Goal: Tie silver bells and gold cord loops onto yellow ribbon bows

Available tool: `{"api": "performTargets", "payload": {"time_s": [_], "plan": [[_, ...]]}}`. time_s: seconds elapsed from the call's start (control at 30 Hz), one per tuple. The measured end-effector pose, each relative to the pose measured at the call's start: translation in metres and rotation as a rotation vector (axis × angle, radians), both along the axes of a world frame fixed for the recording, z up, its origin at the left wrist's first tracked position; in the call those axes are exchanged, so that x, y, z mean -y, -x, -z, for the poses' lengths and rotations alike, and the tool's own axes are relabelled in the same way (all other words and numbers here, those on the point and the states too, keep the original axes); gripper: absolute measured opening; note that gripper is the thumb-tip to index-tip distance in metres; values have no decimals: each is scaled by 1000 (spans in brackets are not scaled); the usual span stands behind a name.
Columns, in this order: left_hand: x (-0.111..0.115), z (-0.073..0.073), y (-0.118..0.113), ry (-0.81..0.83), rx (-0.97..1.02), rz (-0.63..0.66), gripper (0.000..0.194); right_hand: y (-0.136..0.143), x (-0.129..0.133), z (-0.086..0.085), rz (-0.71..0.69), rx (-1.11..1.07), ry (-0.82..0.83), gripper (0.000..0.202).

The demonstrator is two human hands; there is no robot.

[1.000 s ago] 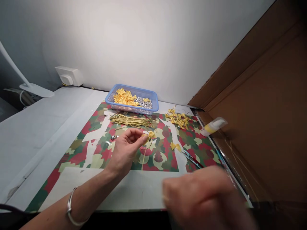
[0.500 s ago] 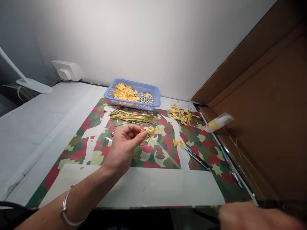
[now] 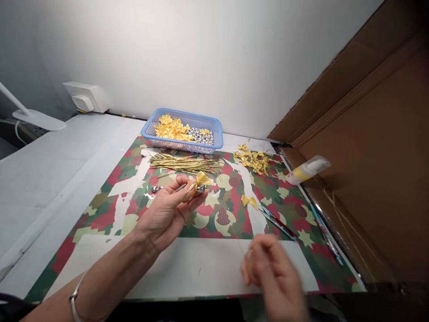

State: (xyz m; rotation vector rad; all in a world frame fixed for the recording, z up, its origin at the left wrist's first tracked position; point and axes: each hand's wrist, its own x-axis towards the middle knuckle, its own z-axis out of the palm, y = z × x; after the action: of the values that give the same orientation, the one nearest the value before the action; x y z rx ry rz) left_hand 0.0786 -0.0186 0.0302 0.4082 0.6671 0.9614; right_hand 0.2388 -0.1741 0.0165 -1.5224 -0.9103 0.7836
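Observation:
Between the thumb and fingers of my left hand (image 3: 167, 210) is a yellow ribbon bow (image 3: 203, 179) with a silver bell (image 3: 200, 188) and a loop of gold wire. My right hand (image 3: 271, 268) is blurred, its fingers curled over the white sheet near the front edge; what it holds, if anything, is too small to make out. Gold twist ties (image 3: 184, 163) lie in a bundle behind my left hand. A single yellow bow (image 3: 249, 201) rests beside the scissors (image 3: 277, 222), to the right.
A blue basket (image 3: 182, 145) with yellow bows and silver bells stands at the back. Finished-looking bows (image 3: 254, 160) with wires lie at the back right, near a clear pump bottle (image 3: 308, 170). A cardboard wall (image 3: 362, 134) bounds the right side.
My right hand has come up and left from the bottom right corner. My left hand has turned, and the bell by the bow now shows. The view has shifted slightly.

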Motion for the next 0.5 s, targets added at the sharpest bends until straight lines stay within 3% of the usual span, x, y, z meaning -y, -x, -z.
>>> {"api": "performTargets", "payload": {"time_s": [0.07,0.13,0.3,0.5], "plan": [[-2,0,1,11,5,-43,32,10,6,21,-51,128,101,37],[-1,-3,1,14,10,-53,29,4,9,32,-11,260,123,35],[6,-11,2,18,21,-23,24,-32,3,28,151,464,213,34],[12,-13,0,-1,27,25,30,-53,-7,31,232,467,176,32]]}}
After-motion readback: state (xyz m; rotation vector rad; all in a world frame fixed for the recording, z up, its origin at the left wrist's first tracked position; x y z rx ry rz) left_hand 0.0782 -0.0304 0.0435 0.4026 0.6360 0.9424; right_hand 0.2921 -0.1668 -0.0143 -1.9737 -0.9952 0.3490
